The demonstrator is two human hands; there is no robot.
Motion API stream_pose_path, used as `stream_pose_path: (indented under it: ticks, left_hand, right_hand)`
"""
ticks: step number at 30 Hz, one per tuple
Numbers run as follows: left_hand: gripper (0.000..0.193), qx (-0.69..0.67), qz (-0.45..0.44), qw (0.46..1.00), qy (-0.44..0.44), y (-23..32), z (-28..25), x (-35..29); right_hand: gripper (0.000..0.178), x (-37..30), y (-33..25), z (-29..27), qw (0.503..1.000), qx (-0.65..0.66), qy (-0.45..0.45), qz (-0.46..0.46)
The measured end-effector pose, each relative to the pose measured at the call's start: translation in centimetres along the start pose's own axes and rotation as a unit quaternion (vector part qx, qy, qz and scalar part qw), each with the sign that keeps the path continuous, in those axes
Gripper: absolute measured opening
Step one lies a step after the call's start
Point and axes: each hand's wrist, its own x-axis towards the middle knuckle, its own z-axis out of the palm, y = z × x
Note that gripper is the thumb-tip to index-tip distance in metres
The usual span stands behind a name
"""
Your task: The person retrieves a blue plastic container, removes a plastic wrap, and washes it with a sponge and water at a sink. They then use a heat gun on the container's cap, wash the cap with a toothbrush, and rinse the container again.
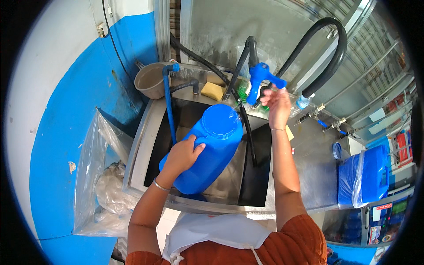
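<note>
A large blue plastic water jug leans over the steel sink, its round blue cap facing up. My left hand is wrapped around the jug's upper left side, where its handle appears to be. Beyond the sink, a blue plastic tap with splayed arms stands in front of a black pipe. At the end of the tap's right arm is my right hand, fingers curled against it; the fingertips are partly hidden.
A yellow sponge and a grey pot sit behind the sink. A thick black hose loops at the back right. Another blue container, partly in plastic, stands right. A clear plastic bag hangs left.
</note>
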Motion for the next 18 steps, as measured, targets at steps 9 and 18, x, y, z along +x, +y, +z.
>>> stream_pose_path:
  ticks: [9,18]
  left_hand:
    - [0.043,0.035,-0.052,0.998,0.031,-0.5,0.1,0.3]
    - [0.045,-0.045,0.0,0.999,-0.003,0.1,3.4,4.2]
  right_hand:
    - [0.083,8.1,14.7,-17.1,0.807,-0.534,0.25,0.026]
    - [0.055,-5.2,-1.5,-4.3,0.59,-0.704,-0.134,-0.372]
